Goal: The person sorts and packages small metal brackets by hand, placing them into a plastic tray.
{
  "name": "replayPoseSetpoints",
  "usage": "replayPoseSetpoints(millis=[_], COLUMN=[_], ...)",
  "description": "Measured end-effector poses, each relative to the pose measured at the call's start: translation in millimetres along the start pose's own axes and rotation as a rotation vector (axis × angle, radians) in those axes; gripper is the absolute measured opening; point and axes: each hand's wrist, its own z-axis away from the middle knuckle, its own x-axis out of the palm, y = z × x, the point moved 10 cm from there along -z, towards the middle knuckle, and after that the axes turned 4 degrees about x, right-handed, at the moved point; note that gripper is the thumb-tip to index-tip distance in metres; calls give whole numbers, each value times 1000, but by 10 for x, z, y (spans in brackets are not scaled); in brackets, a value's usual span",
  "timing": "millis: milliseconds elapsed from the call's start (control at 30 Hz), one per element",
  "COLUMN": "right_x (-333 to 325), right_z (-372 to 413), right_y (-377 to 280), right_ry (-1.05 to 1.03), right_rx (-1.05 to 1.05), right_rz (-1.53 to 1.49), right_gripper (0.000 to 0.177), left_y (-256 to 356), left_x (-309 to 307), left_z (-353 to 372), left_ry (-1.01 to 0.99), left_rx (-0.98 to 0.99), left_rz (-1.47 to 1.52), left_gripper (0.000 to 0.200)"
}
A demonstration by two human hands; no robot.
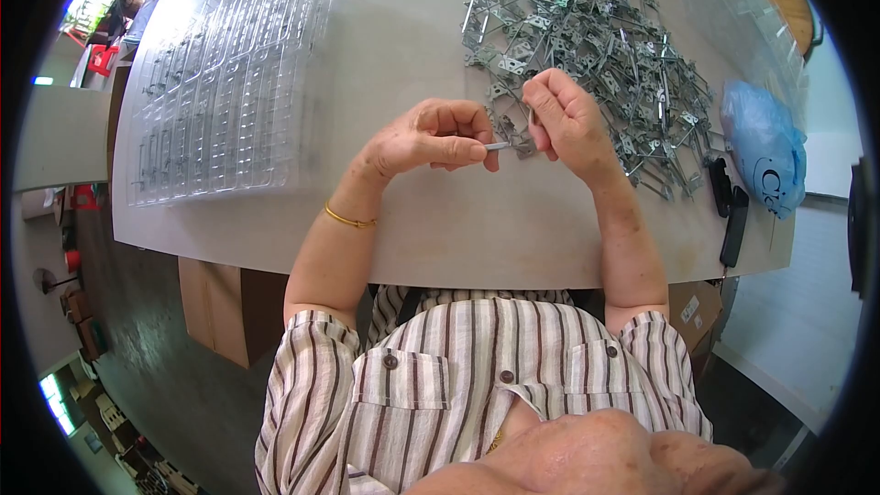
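Note:
My left hand is closed, with a small light-grey metal piece pinched between thumb and fingertips. Just to its right, my right hand is closed too, its fingers curled at the near edge of the metal pile. Something dark shows at the top of that grip, but its kind is hidden. Behind and beside my right hand lies a tangled heap of silvery metal brackets with thin rods. The hands are close together but apart.
On the left of the table lies a clear plastic tray with rows of slots, some with metal parts. A blue plastic bag and a black object sit at the right. Cardboard boxes stand below.

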Motion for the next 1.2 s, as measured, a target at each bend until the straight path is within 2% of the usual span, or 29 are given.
replayPoseSetpoints(millis=[133,333,533,733,933,1033,1200], right_x=[-59,62,169,191,244,260,170], right_z=[26,23,51,56,83,81,78], right_y=[-76,-70,-27,-16,4,11,-37], right_ry=[72,-3,-64,-84,-100,-160,-90], right_rx=[-16,-36,10,48,76,88,60], right_rz=[-111,-72,-15,-4,-80,-155,4], right_gripper=[21,12,14,19,22,20,17], left_y=[-26,53,41,-5,-6,10,52], left_x=[-146,-359,-382,-332,-316,-305,-334], left_z=[-24,-22,-26,-32,-32,-36,-27], left_ry=[141,297,292,277,266,262,283], left_rx=[91,186,203,152,147,147,191], left_rz=[120,222,250,68,36,46,170], left_gripper=[24,19,18,21,24,23,21])
